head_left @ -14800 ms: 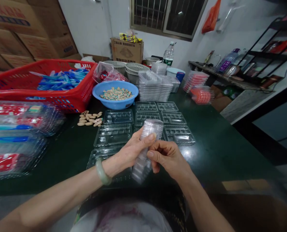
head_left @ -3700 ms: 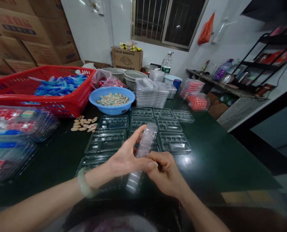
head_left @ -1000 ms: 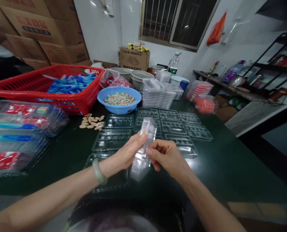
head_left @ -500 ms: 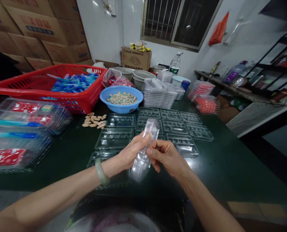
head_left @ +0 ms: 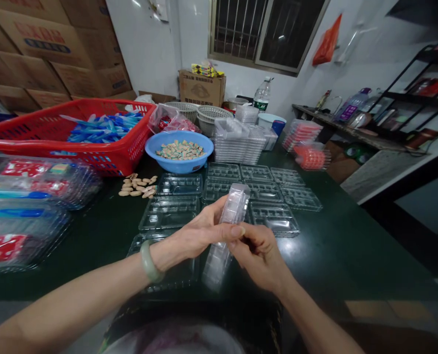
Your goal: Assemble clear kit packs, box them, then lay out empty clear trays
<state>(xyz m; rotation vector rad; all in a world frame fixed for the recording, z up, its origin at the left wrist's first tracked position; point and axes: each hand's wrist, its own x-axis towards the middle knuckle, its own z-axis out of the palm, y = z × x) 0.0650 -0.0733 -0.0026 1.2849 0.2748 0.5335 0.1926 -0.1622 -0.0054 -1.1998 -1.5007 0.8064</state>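
A narrow stack of clear plastic trays (head_left: 235,204) stands tilted on edge between my hands, over the near part of the table. My left hand (head_left: 207,228), with a pale green bangle at the wrist, is closed around the stack, its thumb across the front. Against the stack's right edge, my right hand (head_left: 257,250) pinches with thumb and fingers; its fingertips meet the left thumb and seem to grip the tray edge. Behind and around lie several clear compartment trays (head_left: 172,212) in rows on the dark green table (head_left: 336,255).
Left stand a red basket (head_left: 126,150) of blue toothbrushes and filled clear packs (head_left: 56,221). A blue bowl (head_left: 182,164) of small packets, loose peanuts (head_left: 137,186) and stacked clear trays (head_left: 237,145) sit farther back. Packs with orange-red contents (head_left: 307,155) lie back right.
My left thumb has moved right and down across the stack to meet the right fingertips. My right hand has closed more tightly at the stack's edge. The view has shifted slightly.
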